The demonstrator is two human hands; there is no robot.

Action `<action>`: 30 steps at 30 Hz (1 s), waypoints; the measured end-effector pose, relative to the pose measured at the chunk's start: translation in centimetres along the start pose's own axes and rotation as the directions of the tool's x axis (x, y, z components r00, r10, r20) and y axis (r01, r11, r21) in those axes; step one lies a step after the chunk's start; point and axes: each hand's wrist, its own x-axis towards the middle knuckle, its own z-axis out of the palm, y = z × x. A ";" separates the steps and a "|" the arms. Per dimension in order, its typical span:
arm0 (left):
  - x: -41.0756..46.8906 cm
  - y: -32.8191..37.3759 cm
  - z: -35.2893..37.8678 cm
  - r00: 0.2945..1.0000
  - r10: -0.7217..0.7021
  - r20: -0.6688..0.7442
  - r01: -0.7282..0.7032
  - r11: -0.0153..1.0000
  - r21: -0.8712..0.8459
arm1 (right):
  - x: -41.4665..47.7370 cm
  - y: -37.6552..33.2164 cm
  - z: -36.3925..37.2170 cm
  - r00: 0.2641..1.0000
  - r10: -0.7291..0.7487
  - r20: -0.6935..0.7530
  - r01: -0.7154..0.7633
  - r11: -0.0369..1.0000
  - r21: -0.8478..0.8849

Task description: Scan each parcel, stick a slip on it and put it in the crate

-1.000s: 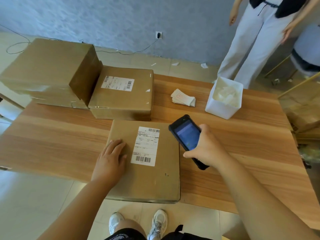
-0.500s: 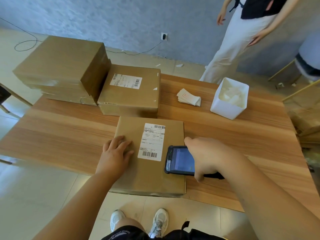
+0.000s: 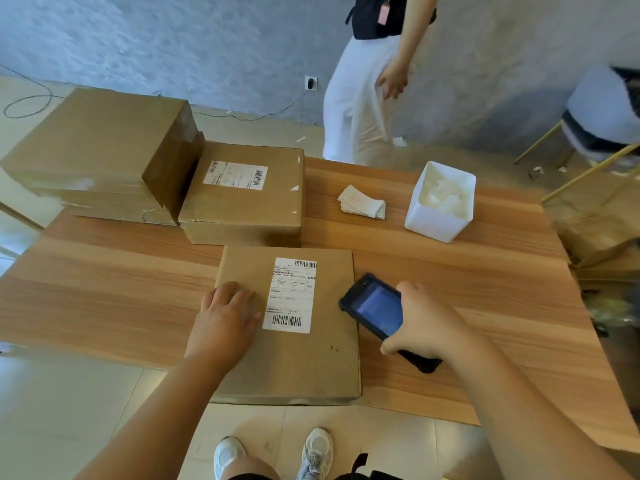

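Observation:
A flat cardboard parcel (image 3: 311,362) lies at the table's near edge, overhanging it slightly, with a white shipping label (image 3: 290,295) on top. My left hand (image 3: 225,318) rests flat on the parcel just left of the label. My right hand (image 3: 424,323) grips a black handheld scanner (image 3: 375,306), held at the parcel's right edge with its screen facing up. A small stack of white slips (image 3: 362,202) lies further back on the table.
Two more cardboard parcels sit at the back left: a labelled one (image 3: 242,216) and a taller stack (image 3: 90,157). A white bin (image 3: 437,221) holds crumpled plastic. A person in white trousers (image 3: 360,109) stands beyond the wooden table (image 3: 485,306). More cardboard is at the right edge.
My right hand first lowered the scanner flat over the parcel's right edge, then lifted and tilted it back toward the right. My left hand stayed on the parcel. The person behind walked left.

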 end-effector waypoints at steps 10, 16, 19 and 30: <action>1.6 2.0 1.1 0.995 0.095 0.040 -0.100 0.983 0.151 | 4.2 5.7 6.0 0.877 0.468 -0.107 -0.442 0.874 0.202; 1.9 2.0 1.2 0.995 0.076 0.061 -0.086 0.975 0.205 | 5.5 6.1 8.2 0.858 0.509 -0.066 -0.472 0.834 0.287; 2.2 2.3 0.9 0.995 0.067 0.078 -0.082 0.975 0.206 | 6.1 6.1 8.5 0.863 0.505 -0.003 -0.488 0.835 0.254; 8.0 3.6 -1.7 0.998 0.021 0.056 -0.018 0.999 -0.049 | 12.1 4.5 2.4 0.963 0.269 -0.001 -0.247 0.883 0.400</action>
